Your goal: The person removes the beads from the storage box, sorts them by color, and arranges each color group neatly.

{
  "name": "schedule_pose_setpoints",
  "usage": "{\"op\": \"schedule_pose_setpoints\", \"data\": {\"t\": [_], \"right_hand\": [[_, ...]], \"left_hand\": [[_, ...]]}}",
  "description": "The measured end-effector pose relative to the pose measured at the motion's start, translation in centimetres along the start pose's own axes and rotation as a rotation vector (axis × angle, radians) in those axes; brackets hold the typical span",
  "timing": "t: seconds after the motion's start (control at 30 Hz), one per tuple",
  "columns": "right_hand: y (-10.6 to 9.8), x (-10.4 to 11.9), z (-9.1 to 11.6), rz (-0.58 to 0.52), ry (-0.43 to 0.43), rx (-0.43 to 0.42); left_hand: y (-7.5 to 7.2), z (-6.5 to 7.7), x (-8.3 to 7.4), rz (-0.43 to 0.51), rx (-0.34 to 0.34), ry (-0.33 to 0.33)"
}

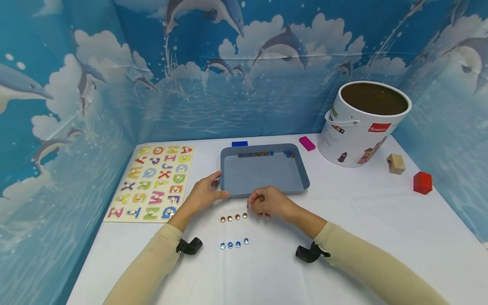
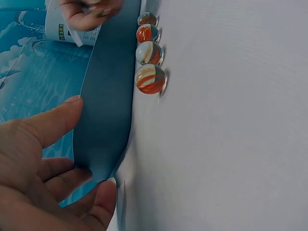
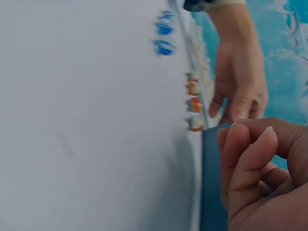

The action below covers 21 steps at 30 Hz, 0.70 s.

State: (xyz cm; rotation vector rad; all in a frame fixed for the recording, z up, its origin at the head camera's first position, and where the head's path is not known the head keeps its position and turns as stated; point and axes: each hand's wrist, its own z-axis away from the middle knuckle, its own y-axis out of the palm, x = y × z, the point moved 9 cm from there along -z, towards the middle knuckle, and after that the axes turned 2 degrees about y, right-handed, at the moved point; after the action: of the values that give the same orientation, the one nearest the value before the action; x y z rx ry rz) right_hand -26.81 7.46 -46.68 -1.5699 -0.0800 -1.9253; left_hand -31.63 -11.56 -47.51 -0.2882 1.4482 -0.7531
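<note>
My left hand (image 1: pixel 202 195) is at the front left corner of a grey-blue tray (image 1: pixel 263 178). Its thumb and fingers are spread and touch the tray's walls. In front of the tray, my right hand (image 1: pixel 270 202) pinches a small dark marble (image 1: pixel 248 206) between thumb and fingertips; the right wrist view hides it. Several orange-and-white glass marbles (image 2: pixel 150 79) stand in a short row beside the tray's front wall. Nearer me runs a row of blue marbles (image 1: pixel 230 245). Inside the tray, along its back wall, a line of mixed-colour marbles (image 1: pixel 256 154) ends in a small cluster at the right.
A wooden alphabet puzzle board (image 1: pixel 149 184) lies left of the tray. Behind the tray are a blue block (image 1: pixel 239 144) and a magenta block (image 1: pixel 307 143). A large white bucket (image 1: pixel 354 140) stands back right, near a wooden arch block (image 1: pixel 396 164) and a red block (image 1: pixel 422 183).
</note>
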Motion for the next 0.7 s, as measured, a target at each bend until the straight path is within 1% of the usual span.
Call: {"op": "schedule_pose_setpoints", "data": {"t": [0.13,0.23,0.33,0.7], "right_hand": [[0.69,-1.17,0.66,0.095,-0.028,-0.014],[0.87,-1.37,0.64,0.177,-0.051,-0.040],[1.00,-1.37,0.58,0.230,-0.056,-0.056],[0.98,-1.24,0.57,0.275,-0.038,-0.067]], "left_hand": [[-0.01,-0.02,0.09,0.004,-0.006,-0.004],[0.02,-0.01,0.07,0.005,-0.003,-0.001],[0.03,0.04,0.05,0.009,-0.001,-0.003],[0.11,-0.04,0.13,0.018,0.004,-0.001]]}}
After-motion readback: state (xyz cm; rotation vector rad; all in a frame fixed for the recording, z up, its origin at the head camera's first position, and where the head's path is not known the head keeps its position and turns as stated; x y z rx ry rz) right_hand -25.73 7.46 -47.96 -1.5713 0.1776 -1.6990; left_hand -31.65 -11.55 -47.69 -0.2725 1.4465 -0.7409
